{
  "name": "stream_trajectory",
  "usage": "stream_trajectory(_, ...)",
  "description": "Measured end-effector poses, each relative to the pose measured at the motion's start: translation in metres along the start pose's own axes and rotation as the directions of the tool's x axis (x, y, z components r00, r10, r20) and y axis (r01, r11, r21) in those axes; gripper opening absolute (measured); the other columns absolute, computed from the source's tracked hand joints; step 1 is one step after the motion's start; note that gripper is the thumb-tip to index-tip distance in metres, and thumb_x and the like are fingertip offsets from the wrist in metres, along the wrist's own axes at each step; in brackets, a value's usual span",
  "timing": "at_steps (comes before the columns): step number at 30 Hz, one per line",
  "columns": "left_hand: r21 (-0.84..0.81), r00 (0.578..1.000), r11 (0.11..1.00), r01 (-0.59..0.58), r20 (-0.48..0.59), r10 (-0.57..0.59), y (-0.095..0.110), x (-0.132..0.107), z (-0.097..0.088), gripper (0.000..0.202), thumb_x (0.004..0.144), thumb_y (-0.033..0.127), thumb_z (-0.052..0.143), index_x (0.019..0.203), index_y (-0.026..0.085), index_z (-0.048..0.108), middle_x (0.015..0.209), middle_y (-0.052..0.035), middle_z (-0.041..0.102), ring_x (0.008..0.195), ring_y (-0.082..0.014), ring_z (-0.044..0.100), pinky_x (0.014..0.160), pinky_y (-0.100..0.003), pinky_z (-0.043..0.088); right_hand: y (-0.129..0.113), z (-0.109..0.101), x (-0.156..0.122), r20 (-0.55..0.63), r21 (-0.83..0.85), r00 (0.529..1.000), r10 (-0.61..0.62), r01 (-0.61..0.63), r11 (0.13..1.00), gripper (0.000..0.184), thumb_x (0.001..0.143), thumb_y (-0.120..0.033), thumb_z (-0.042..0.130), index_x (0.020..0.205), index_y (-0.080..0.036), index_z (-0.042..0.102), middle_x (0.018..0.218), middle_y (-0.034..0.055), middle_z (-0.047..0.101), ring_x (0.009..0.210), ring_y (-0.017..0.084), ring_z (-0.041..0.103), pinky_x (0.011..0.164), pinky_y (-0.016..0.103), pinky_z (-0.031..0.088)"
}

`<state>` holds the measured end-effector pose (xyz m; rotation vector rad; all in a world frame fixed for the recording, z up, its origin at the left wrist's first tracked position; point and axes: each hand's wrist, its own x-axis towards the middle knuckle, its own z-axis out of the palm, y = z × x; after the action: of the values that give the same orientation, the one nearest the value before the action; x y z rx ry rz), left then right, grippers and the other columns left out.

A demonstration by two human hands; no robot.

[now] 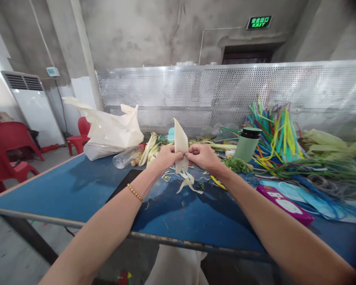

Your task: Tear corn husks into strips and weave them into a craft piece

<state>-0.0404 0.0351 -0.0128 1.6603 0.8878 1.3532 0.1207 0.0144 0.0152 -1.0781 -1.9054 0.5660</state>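
A pale corn husk (180, 136), pointed at the top, stands upright above the blue table. My left hand (169, 156) is closed and pinches its left side near the lower part. From the other side, the fingers of my right hand (203, 156) press together on the husk's right edge. Torn husk strips (186, 183) lie on the table just below. Behind my left hand is a heap of pale husks (150, 149). Green stringy scraps (236, 164) sit close to my right hand.
On the blue table (86, 184) are a white plastic bag (114, 132), a clear bottle (125, 158), a green lidded cup (248, 145), colourful pipe cleaners (280, 134) and a purple box (284, 205). A dark flat panel (121, 186) lies under my left forearm. A perforated metal screen (166, 91) stands behind.
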Motion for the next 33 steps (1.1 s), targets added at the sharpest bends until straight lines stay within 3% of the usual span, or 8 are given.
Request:
stream_trajectory(11, -0.060, 0.996, 0.998, 0.021, 0.088, -0.016, 0.001, -0.002, -0.002, 0.018, 0.064, 0.019, 0.065, 0.077, 0.009, 0.070, 0.068, -0.0054, 0.066, 0.062, -0.0155, 0.058, 0.059, -0.027, 0.044, 0.014, 0.002, 0.003, 0.001, 0.000, 1.000, -0.003, 0.003, 1.000, 0.007, 0.066, -0.021, 0.060, 0.062, -0.019, 0.055, 0.050, -0.0003, 0.061, 0.048, 0.015, 0.061, 0.046, 0.022, 0.044)
stream_trajectory(17, -0.249, 0.985, 0.965, 0.087, 0.166, -0.046, 0.012, -0.006, -0.002, 0.019, 0.061, 0.021, 0.071, 0.075, 0.008, 0.068, 0.068, -0.0065, 0.065, 0.064, -0.0162, 0.060, 0.066, -0.030, 0.047, 0.003, 0.001, 0.001, 0.005, 0.077, 0.999, 0.033, -0.033, 0.997, 0.009, 0.066, -0.019, 0.060, 0.061, -0.019, 0.053, 0.050, -0.0007, 0.060, 0.048, 0.013, 0.059, 0.046, 0.022, 0.046)
stream_trajectory(27, -0.299, 0.990, 0.953, 0.058, 0.139, -0.017, 0.007, 0.000, -0.010, 0.024, 0.062, 0.022, 0.075, 0.080, 0.008, 0.068, 0.071, -0.0057, 0.065, 0.063, -0.0135, 0.057, 0.066, -0.029, 0.044, 0.004, -0.002, 0.003, 0.066, 0.222, 0.998, -0.021, 0.005, 0.975, 0.025, 0.073, -0.040, 0.067, 0.072, -0.016, 0.060, 0.059, 0.0006, 0.064, 0.052, 0.011, 0.059, 0.050, 0.022, 0.046)
stream_trajectory(33, -0.407, 0.970, 0.908, 0.105, 0.245, -0.002, 0.020, -0.005, -0.011, 0.019, 0.064, 0.022, 0.076, 0.074, 0.011, 0.065, 0.066, -0.0016, 0.059, 0.060, -0.0100, 0.053, 0.063, -0.026, 0.043, 0.022, -0.004, 0.010, -0.037, 0.103, 0.999, 0.033, -0.029, 0.994, 0.015, 0.073, -0.030, 0.064, 0.070, -0.016, 0.059, 0.054, 0.0013, 0.064, 0.048, 0.013, 0.059, 0.048, 0.023, 0.046)
